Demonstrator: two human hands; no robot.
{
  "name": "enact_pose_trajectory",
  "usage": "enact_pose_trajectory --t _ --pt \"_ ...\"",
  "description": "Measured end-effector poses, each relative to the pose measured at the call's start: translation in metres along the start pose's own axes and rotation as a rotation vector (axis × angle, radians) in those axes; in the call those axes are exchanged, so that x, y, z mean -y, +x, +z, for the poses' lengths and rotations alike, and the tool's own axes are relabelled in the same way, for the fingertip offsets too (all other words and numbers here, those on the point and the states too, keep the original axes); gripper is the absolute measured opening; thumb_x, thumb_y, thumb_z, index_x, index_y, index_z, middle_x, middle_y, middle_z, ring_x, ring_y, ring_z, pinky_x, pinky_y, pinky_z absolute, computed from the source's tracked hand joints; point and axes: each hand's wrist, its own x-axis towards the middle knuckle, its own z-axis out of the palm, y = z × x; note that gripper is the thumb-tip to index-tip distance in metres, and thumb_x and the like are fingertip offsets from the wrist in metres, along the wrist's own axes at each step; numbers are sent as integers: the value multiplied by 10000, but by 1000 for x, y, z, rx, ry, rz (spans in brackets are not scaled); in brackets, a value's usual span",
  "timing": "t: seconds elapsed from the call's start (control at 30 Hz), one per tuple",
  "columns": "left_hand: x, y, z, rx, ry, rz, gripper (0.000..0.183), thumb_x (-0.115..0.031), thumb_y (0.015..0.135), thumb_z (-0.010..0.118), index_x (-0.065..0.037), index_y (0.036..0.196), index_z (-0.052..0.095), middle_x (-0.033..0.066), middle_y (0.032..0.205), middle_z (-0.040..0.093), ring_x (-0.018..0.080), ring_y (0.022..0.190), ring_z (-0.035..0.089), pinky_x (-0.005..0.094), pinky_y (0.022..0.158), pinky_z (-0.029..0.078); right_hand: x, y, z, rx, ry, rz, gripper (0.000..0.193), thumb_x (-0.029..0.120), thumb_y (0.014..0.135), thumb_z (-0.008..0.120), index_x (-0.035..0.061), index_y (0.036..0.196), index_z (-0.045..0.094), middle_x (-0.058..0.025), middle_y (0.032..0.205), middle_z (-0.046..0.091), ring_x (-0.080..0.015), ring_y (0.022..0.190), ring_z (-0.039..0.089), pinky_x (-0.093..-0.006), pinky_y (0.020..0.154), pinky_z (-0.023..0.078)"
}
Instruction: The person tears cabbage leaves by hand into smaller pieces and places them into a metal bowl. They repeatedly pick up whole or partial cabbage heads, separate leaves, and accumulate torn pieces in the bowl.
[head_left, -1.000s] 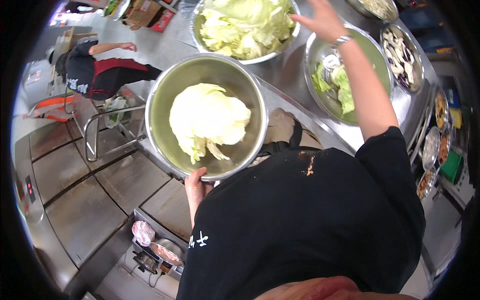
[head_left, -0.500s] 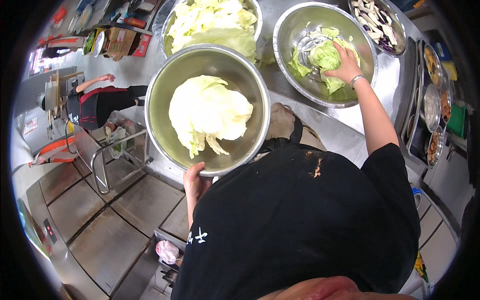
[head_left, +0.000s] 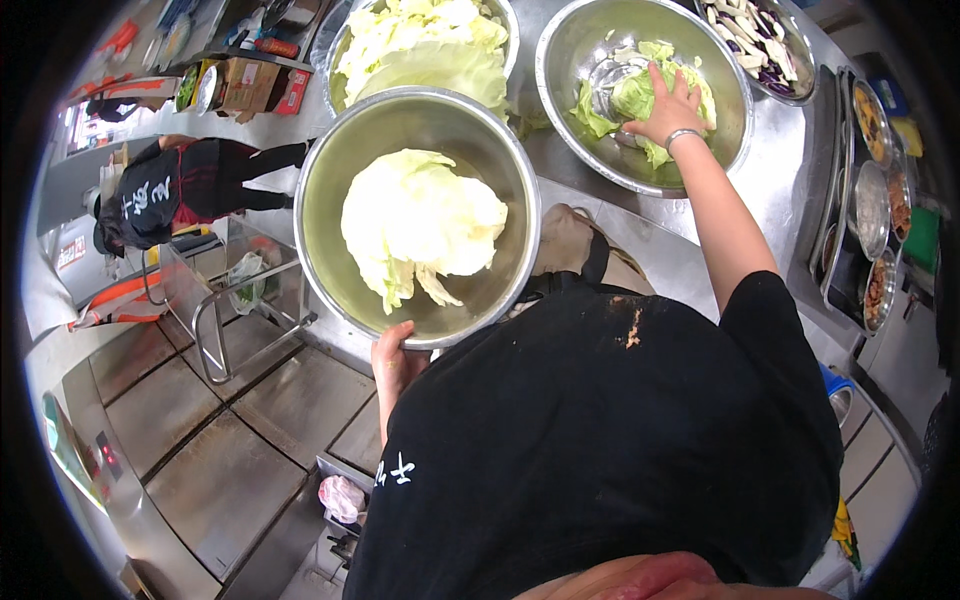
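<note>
My left hand (head_left: 396, 358) grips the near rim of a large metal bowl (head_left: 322, 255), thumb over the edge and the other fingers underneath. Inside that bowl lies a big pale chunk of leafy cabbage (head_left: 420, 225). My right hand (head_left: 672, 108), a bracelet at its wrist, reaches into a second metal bowl (head_left: 560, 125) on the steel counter. Its fingers are spread and rest on loose green cabbage leaves (head_left: 632, 97) there; what lies beneath the palm is hidden.
A third bowl of torn cabbage (head_left: 430, 45) stands at the far side. Cut eggplant (head_left: 755, 40) fills a bowl at far right, near a tray rack with small food bowls (head_left: 872, 210). A co-worker (head_left: 165, 195) stands left, beyond a metal cart (head_left: 225, 300).
My right hand has spread its fingers and shifted slightly left and away over the leaves. The left hand still holds its bowl. The co-worker has turned and lowered an arm.
</note>
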Motion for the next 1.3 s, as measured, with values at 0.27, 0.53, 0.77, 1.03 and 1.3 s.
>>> enact_pose_trajectory --t 0.27,0.53,0.77,1.03,1.3 --pt "2 -12 13 41 -40 123 334 -13 844 581 116 1150 550 201 1055 655 285 964 667 409 898 524 -52 43 26 -277 335 -282 914 432 709 795 194 1498 401 -205 1466 451 -380 1386 392 -443 1111 384" --pt "0 -4 14 -22 121 129 312 -98 853 616 105 1089 590 135 883 661 181 644 597 291 514 442 -90 4 -11 158 1826 19 599 340 902 653 90 1415 471 -121 1291 607 -218 1177 602 -384 949 512" --pt "-14 8 0 54 181 16 491 -29 855 567 135 1303 452 234 1233 602 349 1087 631 463 970 499 -4 -120 -115 347 1681 -538 559 314 901 611 -29 1328 502 -137 1191 646 -210 1031 668 -328 875 555" --pt "-23 -5 22 338 96 182 584 20 807 554 79 1370 408 221 1282 563 351 1144 597 468 985 497 143 -231 -118 -325 466 -1058 961 409 692 835 255 1514 361 -188 1568 291 -463 1419 298 -513 1150 327" --pt "-15 7 9 294 21 174 642 37 776 572 58 1391 389 187 1312 550 320 1180 580 447 1035 464 26 -69 -110 -172 768 -678 759 283 771 804 229 1454 478 -135 1458 491 -313 1364 439 -422 1136 366"
